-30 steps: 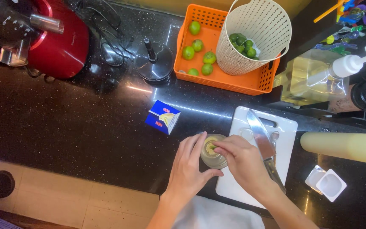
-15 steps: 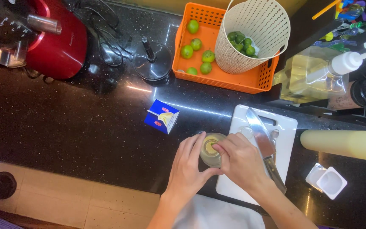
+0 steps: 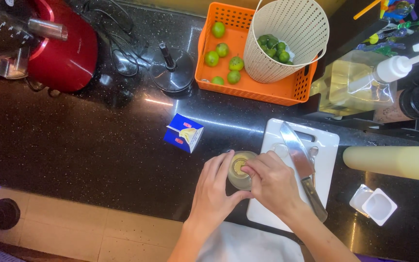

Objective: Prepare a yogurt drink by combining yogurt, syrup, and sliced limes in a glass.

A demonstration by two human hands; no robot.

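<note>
Clear glass cup [image 3: 241, 170] is being steadied at the counter's [image 3: 98, 155] near edge by the left hand [image 3: 214, 194], fingers wrapped around it, while the right hand [image 3: 272, 182] is pinching something pale over its mouth, beside the cutting board [image 3: 323, 150].

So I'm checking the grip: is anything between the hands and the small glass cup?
Nothing visible. The left hand wraps the small glass cup directly, and the right hand touches its rim. The knife lies apart on the cutting board.
</note>
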